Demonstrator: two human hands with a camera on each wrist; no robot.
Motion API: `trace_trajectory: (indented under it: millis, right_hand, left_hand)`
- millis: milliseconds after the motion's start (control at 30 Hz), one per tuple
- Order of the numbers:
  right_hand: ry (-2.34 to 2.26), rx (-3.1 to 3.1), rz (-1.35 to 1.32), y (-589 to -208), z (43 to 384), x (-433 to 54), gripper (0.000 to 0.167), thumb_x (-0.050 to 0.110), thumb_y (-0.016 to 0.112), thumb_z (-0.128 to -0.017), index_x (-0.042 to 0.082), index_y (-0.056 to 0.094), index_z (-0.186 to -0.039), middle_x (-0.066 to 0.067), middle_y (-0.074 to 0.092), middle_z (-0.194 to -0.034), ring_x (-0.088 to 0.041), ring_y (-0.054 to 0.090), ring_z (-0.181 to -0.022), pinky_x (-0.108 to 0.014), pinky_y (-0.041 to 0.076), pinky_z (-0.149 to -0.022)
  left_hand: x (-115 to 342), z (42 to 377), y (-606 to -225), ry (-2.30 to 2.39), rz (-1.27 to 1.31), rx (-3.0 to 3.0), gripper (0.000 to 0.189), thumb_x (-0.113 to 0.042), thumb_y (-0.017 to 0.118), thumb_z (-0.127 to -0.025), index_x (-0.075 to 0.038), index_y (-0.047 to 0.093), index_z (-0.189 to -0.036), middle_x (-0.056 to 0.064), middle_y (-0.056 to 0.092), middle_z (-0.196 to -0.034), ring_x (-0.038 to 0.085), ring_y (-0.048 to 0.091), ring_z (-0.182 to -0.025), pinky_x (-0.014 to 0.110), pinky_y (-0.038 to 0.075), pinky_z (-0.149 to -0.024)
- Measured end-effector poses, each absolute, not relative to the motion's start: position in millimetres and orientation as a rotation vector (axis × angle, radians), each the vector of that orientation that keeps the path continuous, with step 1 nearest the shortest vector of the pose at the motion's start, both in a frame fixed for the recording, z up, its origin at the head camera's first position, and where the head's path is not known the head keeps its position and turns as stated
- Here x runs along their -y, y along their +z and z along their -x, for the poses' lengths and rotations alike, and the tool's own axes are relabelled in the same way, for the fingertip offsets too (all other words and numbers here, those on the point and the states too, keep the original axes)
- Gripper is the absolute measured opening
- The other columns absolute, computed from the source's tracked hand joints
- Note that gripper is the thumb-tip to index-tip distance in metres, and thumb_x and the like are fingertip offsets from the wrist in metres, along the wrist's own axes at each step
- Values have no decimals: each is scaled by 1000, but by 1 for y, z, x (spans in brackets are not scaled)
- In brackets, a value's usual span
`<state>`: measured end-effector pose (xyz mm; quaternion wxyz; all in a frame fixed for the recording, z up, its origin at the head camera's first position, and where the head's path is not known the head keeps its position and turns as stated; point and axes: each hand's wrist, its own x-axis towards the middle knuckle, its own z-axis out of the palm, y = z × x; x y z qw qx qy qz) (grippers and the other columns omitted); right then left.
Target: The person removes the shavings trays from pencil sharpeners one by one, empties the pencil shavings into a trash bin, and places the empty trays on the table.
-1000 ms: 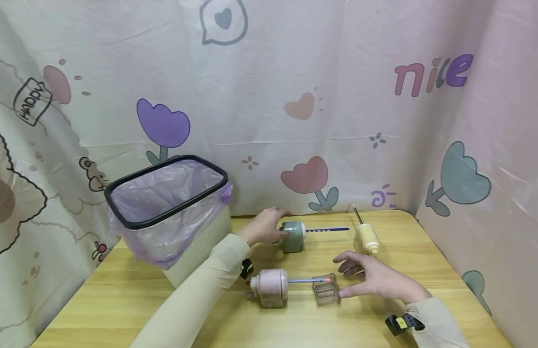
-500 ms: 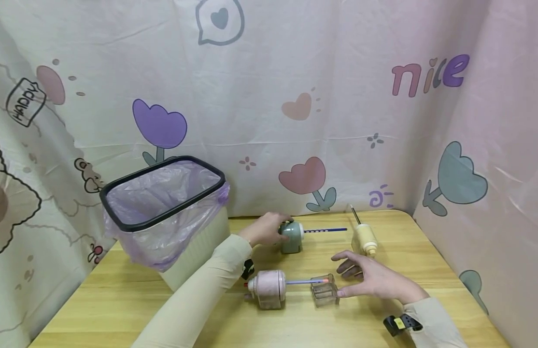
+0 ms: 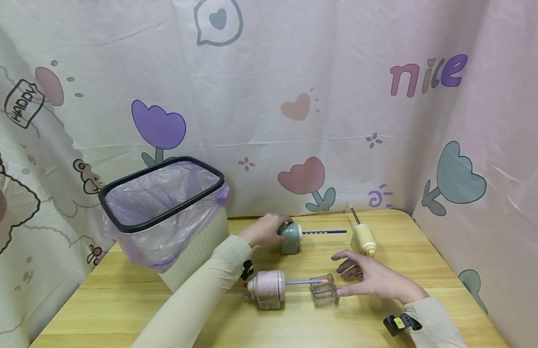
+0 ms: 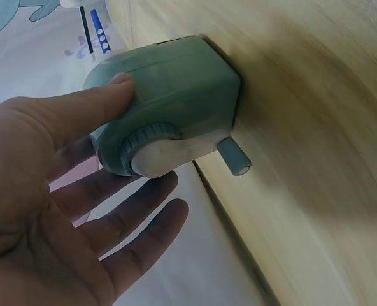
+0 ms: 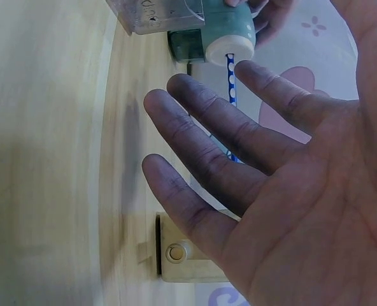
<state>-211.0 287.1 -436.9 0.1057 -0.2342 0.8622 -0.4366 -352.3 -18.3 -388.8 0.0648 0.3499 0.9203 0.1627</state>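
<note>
In the head view my left hand (image 3: pixel 265 229) holds a green hand-crank pencil sharpener (image 3: pixel 290 242). A dark blue pencil (image 3: pixel 325 232) with white spots sticks out of its right side. The left wrist view shows my thumb on top of the sharpener's body and its crank handle (image 4: pixel 234 157) pointing away. My right hand (image 3: pixel 375 278) has loosely bent, spread fingers. Its thumb tip is at the edge of a clear brownish shavings box (image 3: pixel 324 291); whether they touch I cannot tell. Beside that box lies a pink crank sharpener (image 3: pixel 270 289) with a light blue pencil (image 3: pixel 301 282).
A bin (image 3: pixel 199 246) with a black rim and purple liner bag stands at the left. At the back right is a yellow sharpener (image 3: pixel 365 238) with a dark pencil (image 3: pixel 355 214). A printed curtain (image 3: pixel 251 96) closes off the wooden table (image 3: pixel 304 328) behind.
My left hand has shifted very slightly on the green sharpener, its fingers nearer the top. The head view has drifted a little. The right hand has stayed in place.
</note>
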Motion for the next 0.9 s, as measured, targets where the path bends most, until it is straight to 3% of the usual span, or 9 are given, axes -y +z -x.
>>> trace_trajectory:
  millis: [267,900]
  right_hand:
    - [-1279,-2549,706,-438,211,-288,74,30,86,-92,-2,50,-148,-23,68,-131,-36,71,-115,-36,63,-99]
    - [-1220,-2589,749,-438,212,-289,58,32,79,-98,0,58,-141,-18,71,-129,-34,72,-112,-34,63,-97]
  left_hand:
    - [24,353,-385,472,-1023,-2734,53,-16,83,-95,-10,64,-144,12,70,-139,28,67,-124,46,57,-111]
    - [27,355,-386,465,-1019,-2739,54,-15,89,-89,-8,67,-138,13,73,-132,27,70,-117,44,59,-106]
